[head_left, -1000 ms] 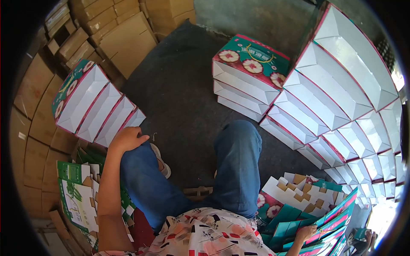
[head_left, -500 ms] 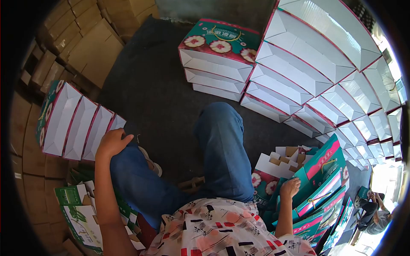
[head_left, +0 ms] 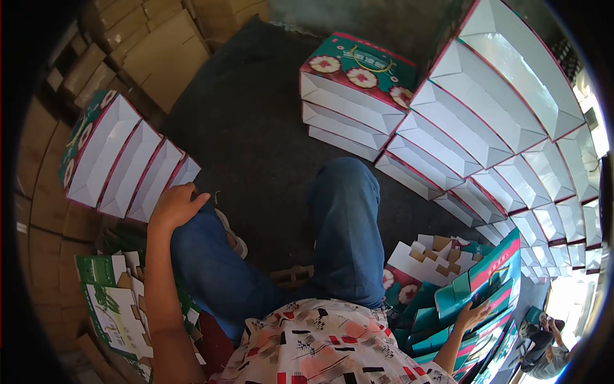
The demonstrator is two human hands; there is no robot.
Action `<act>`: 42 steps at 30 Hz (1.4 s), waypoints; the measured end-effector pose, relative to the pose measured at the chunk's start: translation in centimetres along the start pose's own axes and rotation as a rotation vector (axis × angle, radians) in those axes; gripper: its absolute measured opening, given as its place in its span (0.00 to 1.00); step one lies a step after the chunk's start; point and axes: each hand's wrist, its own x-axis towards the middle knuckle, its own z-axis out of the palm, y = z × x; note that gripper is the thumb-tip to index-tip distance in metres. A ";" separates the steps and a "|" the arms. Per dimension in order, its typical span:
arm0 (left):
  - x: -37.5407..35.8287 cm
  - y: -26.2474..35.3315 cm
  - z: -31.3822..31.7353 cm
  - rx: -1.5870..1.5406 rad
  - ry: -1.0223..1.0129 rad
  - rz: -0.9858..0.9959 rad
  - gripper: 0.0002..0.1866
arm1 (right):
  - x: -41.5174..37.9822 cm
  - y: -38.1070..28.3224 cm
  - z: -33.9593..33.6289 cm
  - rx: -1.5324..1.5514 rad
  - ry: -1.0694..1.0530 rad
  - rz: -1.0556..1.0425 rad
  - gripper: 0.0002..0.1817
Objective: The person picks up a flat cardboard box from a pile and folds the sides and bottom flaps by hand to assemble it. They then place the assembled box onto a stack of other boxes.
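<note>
My left hand (head_left: 179,206) rests on my left knee beside a stack of white-bottomed gift boxes (head_left: 121,163); its fingers are apart and it holds nothing. On the right, my right hand (head_left: 474,315) reaches among flat teal and pink cartons (head_left: 486,275) that stand in a leaning row. Its fingers are spread against the face of one carton. Next to that row lies a carton with white and brown cut flaps (head_left: 435,259) and flower pictures.
Finished-looking boxes with white bases (head_left: 473,115) are piled high at the right. A teal box (head_left: 361,70) tops a shorter stack ahead. Brown cartons (head_left: 160,57) line the left. Green-and-white cartons (head_left: 115,313) lie by my left leg. Another person (head_left: 550,355) sits far right.
My right hand has moved right and down along the teal cartons, and its fingers have spread. The front carton leans further right. The whole view has shifted slightly; my left hand stays on the knee.
</note>
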 end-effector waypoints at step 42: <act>1.8 0.3 0.9 0.047 0.032 0.068 0.25 | 19.0 -2.2 -23.3 0.581 -0.240 -0.369 0.12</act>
